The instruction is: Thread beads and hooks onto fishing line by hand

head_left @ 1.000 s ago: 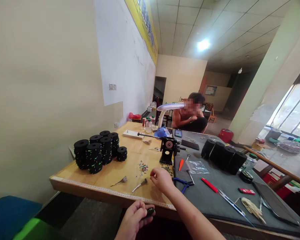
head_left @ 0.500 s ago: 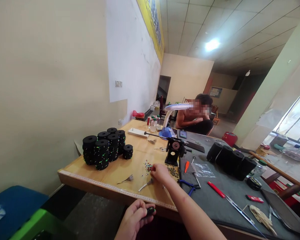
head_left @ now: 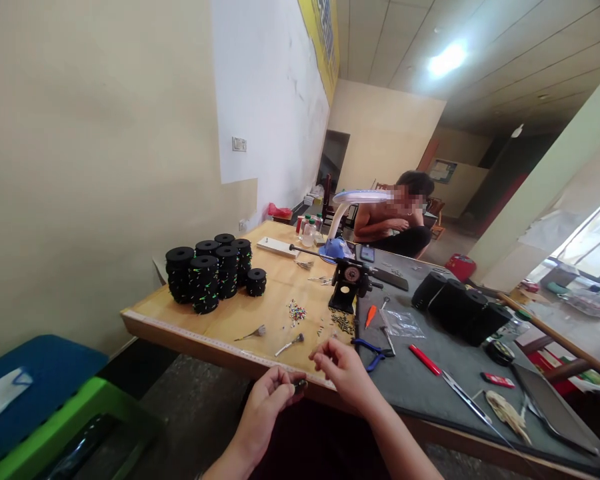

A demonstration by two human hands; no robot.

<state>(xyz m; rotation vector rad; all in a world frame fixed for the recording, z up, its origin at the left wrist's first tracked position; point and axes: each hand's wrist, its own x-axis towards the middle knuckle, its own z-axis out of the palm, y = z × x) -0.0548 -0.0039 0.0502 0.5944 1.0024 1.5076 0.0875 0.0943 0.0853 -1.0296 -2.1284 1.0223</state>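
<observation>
Head view: the left hand [head_left: 270, 400] is closed around a small dark piece [head_left: 300, 385], pinched between thumb and fingers in front of the near edge of the desk [head_left: 260, 303]; the right hand [head_left: 343, 370] has its fingers curled and its fingertips close together, though whether they grip anything cannot be told. The piece juts from the left hand toward the right, its visible length running roughly sideways; the left hand bears it, while the right stands just beside it, apart, to the right and slightly farther forward. Beyond the right hand lie scattered brass-toned bits [head_left: 343, 323]; to their left, a heap of coloured beads [head_left: 296, 312]; nearer the desk edge, a brush-like tool [head_left: 293, 343]; to the right, blue-handled pliers [head_left: 377, 357] on a grey mat [head_left: 400, 380]. Black spools [head_left: 204, 277] stand at the left; a black winding device [head_left: 345, 283] with a round dial stands behind the bits. Writing: the yellow banner [head_left: 325, 43] carries blue characters, cut off and too oblique to read; pale marks on the red packet [head_left: 498, 380] are too small to make out; no brand is legible.
</observation>
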